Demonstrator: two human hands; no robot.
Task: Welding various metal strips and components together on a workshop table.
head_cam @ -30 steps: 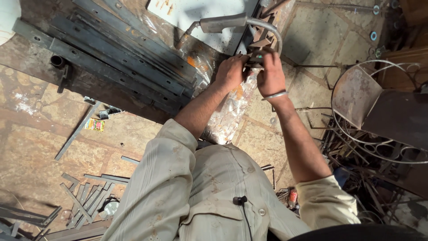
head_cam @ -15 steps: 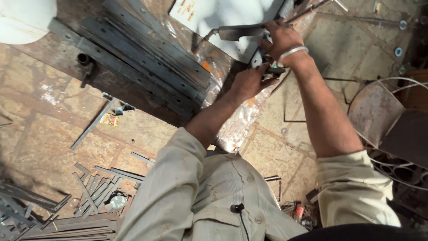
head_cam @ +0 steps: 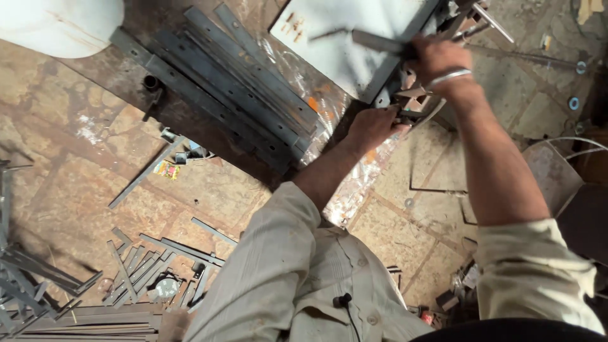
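Two bare hands are seen in the head view, both raised toward one o'clock. A small yellow-and-red printed wrapper [head_cam: 166, 168] is seen lying on the stone floor [head_cam: 76, 158] at about nine o'clock, just beside a thin loose metal strip [head_cam: 144, 173]. A crumpled sheet of clear plastic [head_cam: 354, 183] is spread under the left forearm, near the centre. A round white label or disc [head_cam: 166, 288] is seen among the offcuts at seven o'clock.

The left hand [head_cam: 372, 125] is closed around the lower end of a small rusty metal bracket [head_cam: 411, 104], with the arm stretched up from a pale rolled sleeve. The right hand [head_cam: 437, 58], with a silver bangle [head_cam: 448, 77] at the wrist, is clamped on a dark flat steel bar [head_cam: 380, 43] at twelve to one o'clock; the bar is laid across a pale grey steel plate [head_cam: 335, 44]. The bracket is found between the two hands, just beside the plate's edge; whether it touches the plate cannot be told.

Several long grey steel flats [head_cam: 240, 88] are stacked side by side at eleven o'clock. Short scrap strips [head_cam: 145, 259] are scattered at seven to eight o'clock. A wire frame [head_cam: 570, 149] is seen at three o'clock. A white curved object [head_cam: 57, 25] is cut off at ten o'clock.
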